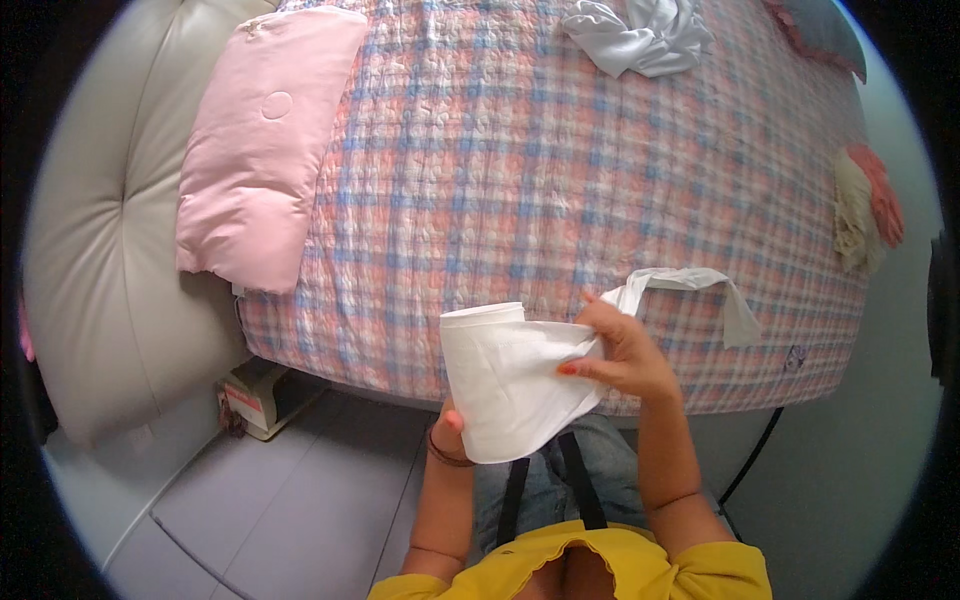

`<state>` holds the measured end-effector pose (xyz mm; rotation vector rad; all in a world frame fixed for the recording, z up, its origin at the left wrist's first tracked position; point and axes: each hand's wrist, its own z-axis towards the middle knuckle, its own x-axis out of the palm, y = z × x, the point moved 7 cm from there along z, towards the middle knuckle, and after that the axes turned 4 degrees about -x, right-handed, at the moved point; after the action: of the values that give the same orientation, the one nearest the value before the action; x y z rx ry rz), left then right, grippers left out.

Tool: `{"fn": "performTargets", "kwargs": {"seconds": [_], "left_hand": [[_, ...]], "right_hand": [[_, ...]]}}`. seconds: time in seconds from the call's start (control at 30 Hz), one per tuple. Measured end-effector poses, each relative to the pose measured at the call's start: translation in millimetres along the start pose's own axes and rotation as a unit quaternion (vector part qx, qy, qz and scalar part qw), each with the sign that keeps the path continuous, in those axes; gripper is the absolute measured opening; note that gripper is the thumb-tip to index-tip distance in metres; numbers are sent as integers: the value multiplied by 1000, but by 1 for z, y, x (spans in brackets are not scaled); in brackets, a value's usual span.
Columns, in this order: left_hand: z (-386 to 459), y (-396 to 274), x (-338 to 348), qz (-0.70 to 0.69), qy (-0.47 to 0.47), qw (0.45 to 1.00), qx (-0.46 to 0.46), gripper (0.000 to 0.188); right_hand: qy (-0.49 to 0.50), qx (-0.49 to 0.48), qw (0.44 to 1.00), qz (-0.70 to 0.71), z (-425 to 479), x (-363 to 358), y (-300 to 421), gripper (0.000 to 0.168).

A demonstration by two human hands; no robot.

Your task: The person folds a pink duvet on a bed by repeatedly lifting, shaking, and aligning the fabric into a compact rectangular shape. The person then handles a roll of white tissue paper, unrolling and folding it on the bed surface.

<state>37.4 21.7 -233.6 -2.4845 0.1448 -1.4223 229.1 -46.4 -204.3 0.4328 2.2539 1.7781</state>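
Observation:
A white cloth (pixel 517 382), wrapped into a wide loose roll with layered top edges, is held up over the near side of the bed. My left hand (pixel 450 429) grips its lower left side; the thumb shows, and the cloth hides most of the fingers. At the roll's right side, my right hand (pixel 626 349) pinches a gathered part between thumb and fingers. From behind that hand a narrow, twisted white fabric strip (pixel 682 279) trails over the quilted plaid bedspread (pixel 480 217), its end hanging toward the near edge.
A pink pillow (pixel 262 157) lies at left against the tufted headboard (pixel 105 225). Farther off are crumpled white satin fabric (pixel 645 37) and a dark grey pillow (pixel 821 34). Cream cloth (pixel 851 214) and a pink garment (pixel 877 191) rest at the right edge. A box (pixel 251 405) stands on the tiled floor.

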Motion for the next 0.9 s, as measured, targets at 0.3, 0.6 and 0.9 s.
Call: {"fn": "performTargets", "kwargs": {"seconds": [0.3, 0.6, 0.9], "left_hand": [[0, 54, -14, -267, 29, 959, -89, 89], [14, 6, 18, -106, 25, 994, -12, 69], [17, -3, 18, -9, -77, 997, 25, 75]], "right_hand": [[6, -2, 997, 77, 8, 21, -5, 29], [-21, -72, 997, -14, 15, 30, 12, 57], [-79, -78, 957, -267, 10, 48, 38, 60]]}}
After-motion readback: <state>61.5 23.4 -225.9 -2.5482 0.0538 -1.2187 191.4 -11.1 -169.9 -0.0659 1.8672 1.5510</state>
